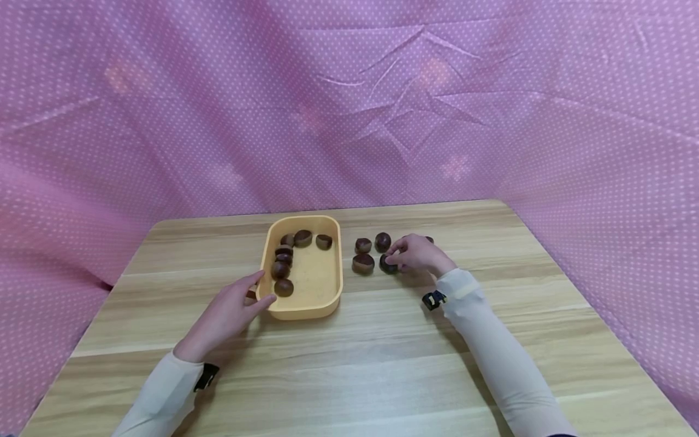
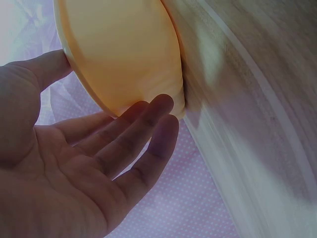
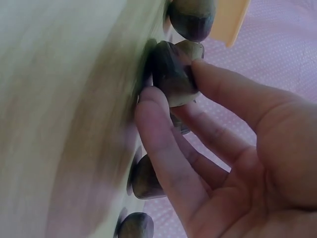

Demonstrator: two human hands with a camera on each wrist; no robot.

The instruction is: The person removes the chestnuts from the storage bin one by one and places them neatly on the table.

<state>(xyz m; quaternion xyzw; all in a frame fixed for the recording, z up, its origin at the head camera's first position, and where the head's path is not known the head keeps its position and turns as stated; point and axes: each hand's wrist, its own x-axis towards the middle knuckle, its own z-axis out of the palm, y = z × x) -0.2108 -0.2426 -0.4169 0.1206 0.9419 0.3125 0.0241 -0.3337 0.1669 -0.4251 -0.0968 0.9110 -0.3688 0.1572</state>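
A yellow tray [image 1: 303, 311] stands on the table with several brown chestnuts [image 1: 281, 270] inside, mostly along its left wall and far end. My left hand [image 1: 232, 312] is at the tray's near left corner, thumb on the rim. In the left wrist view its other fingers [image 2: 161, 106] lie loosely against the outer wall. To the right of the tray, my right hand [image 1: 417, 255] pinches a dark chestnut [image 3: 173, 74] between thumb and fingertips, low over the tabletop. Other loose chestnuts [image 1: 363, 263] lie around it, one partly hidden behind the hand.
The wood-grain table [image 1: 349, 376] has rounded far corners. A pink dotted cloth [image 1: 349, 121] hangs behind it and on both sides. In the right wrist view, more chestnuts [image 3: 136, 225] sit below the held one, close to the fingers.
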